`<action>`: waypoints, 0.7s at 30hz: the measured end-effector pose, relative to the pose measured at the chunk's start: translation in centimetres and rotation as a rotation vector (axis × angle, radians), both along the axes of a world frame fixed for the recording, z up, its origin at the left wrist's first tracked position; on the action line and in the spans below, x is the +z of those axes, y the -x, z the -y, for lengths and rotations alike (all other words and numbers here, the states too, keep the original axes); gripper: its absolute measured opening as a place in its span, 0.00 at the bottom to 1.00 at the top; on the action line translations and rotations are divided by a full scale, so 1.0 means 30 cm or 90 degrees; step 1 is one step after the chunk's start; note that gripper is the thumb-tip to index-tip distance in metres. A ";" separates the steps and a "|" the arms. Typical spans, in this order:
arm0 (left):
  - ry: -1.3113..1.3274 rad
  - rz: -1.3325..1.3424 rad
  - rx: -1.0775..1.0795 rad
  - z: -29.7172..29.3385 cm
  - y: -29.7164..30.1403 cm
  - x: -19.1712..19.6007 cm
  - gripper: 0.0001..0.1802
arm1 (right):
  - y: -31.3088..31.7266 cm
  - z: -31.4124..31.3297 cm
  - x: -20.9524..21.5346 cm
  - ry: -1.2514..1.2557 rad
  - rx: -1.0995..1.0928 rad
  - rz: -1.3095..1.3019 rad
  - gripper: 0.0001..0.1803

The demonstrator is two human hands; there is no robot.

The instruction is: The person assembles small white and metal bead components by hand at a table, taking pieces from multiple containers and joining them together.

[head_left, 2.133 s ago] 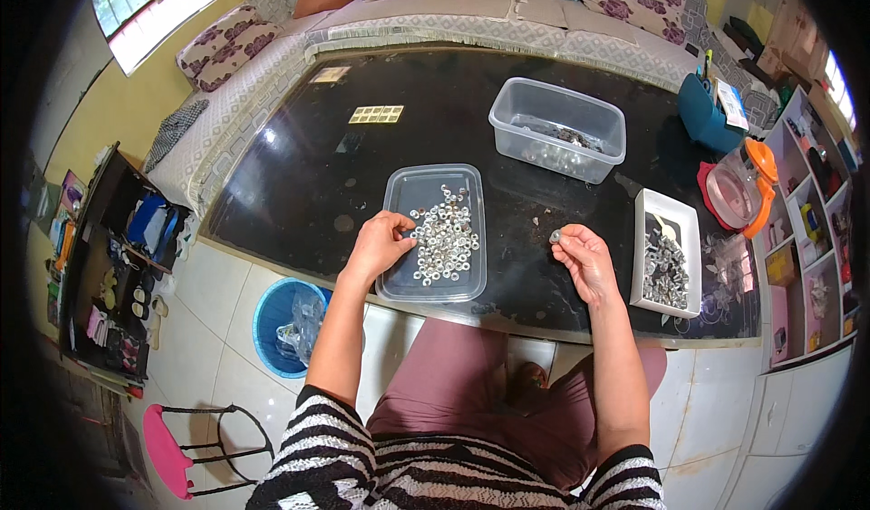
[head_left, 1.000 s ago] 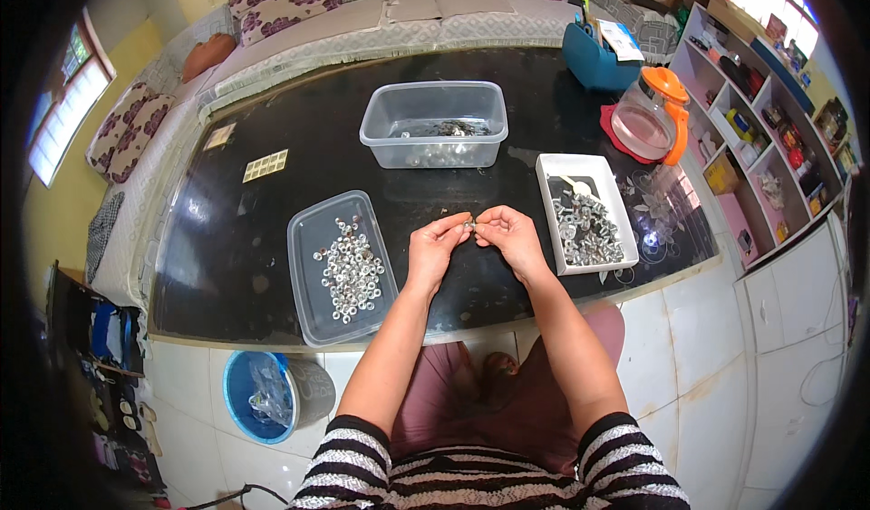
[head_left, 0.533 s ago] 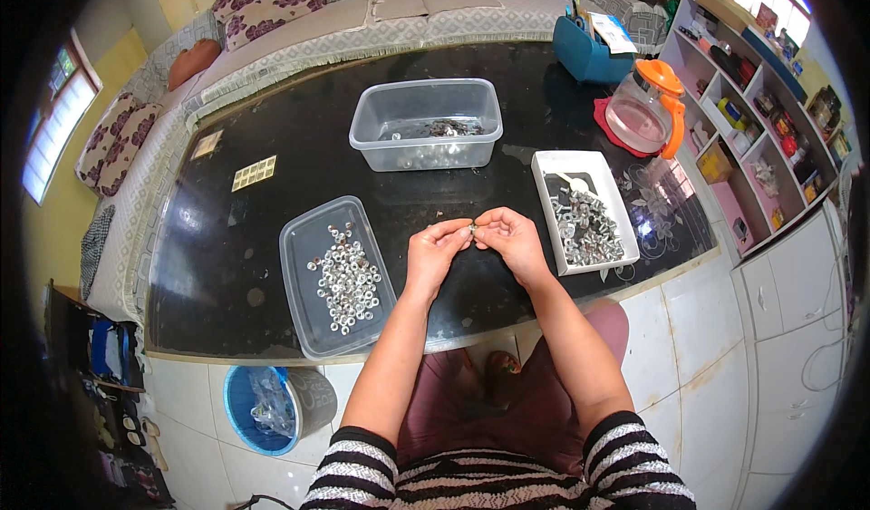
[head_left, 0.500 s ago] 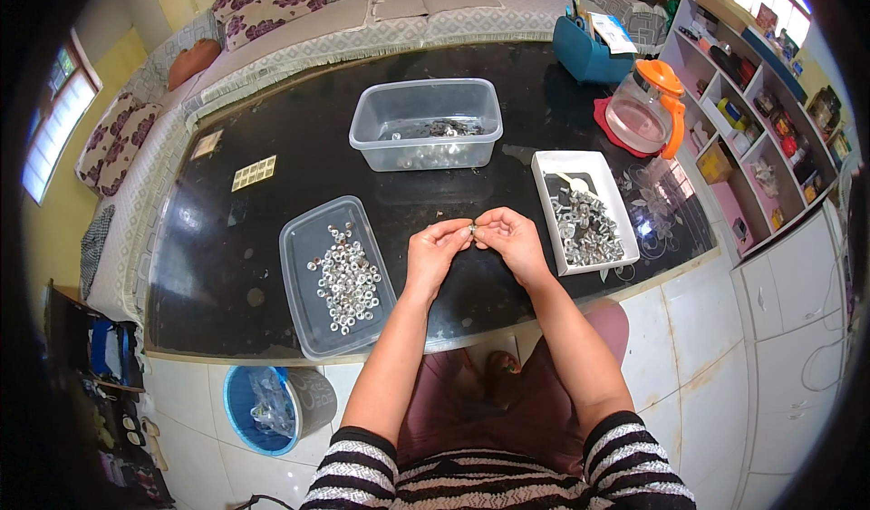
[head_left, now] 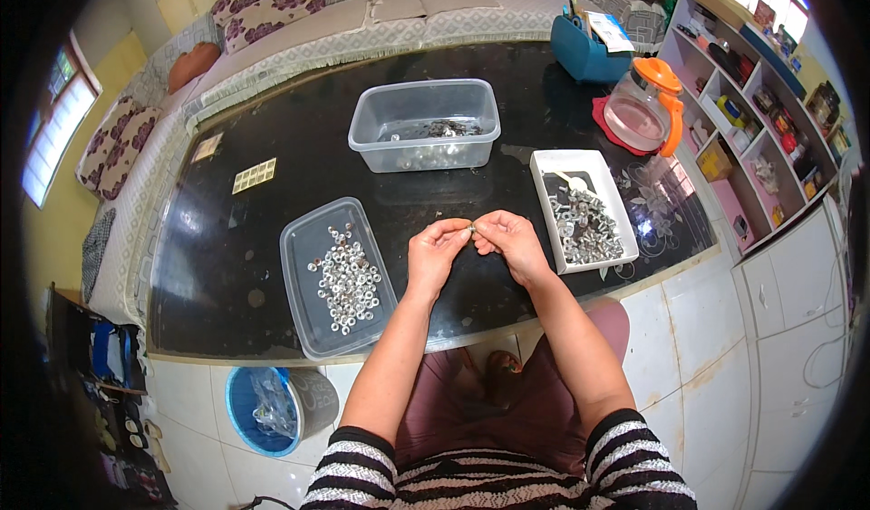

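Note:
My left hand (head_left: 435, 252) and my right hand (head_left: 509, 242) meet over the dark tabletop, thumbs and fingers pinched together. Between their fingertips sits a tiny metal piece (head_left: 472, 228), mostly covered, so its exact kind does not show. Beside my left forearm lies a clear plastic lid (head_left: 301, 238) bearing many small silvery ring-shaped nuts (head_left: 347, 283). To the right of my right hand, a white open box (head_left: 555, 170) holds a pile of silvery screws (head_left: 589, 229) and a pale spoon-like scoop (head_left: 571, 181).
A clear plastic tub (head_left: 424, 156) with small metal parts stands beyond my hands. At the far right are an orange-lidded jug (head_left: 639, 116) on a red mat and a blue holder (head_left: 584, 52). A blue-rimmed bin (head_left: 263, 410) stands on the floor below the table's left front edge.
My right hand's fingers have shifted slightly around the tiny piece, and it now shows less. The lid, box and tub stay in place.

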State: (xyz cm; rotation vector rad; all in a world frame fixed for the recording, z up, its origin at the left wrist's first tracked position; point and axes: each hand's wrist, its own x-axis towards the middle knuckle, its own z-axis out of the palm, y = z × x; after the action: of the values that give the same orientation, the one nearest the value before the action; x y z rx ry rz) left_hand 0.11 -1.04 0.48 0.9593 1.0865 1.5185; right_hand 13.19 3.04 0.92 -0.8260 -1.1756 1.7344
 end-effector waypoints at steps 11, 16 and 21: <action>-0.025 0.012 0.020 -0.005 0.001 -0.005 0.08 | 0.006 0.008 0.005 0.024 -0.008 -0.019 0.08; -0.030 0.029 0.010 -0.003 -0.001 -0.002 0.08 | 0.003 0.012 0.004 -0.024 -0.015 -0.002 0.08; -0.022 0.019 0.017 -0.002 0.002 -0.005 0.08 | 0.017 0.003 -0.024 -0.066 -0.030 0.053 0.09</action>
State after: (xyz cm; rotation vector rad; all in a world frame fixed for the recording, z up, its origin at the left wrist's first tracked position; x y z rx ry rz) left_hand 0.03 -0.98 0.34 0.9458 1.0586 1.5722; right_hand 12.67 2.94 0.21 -0.8638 -1.2796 1.6002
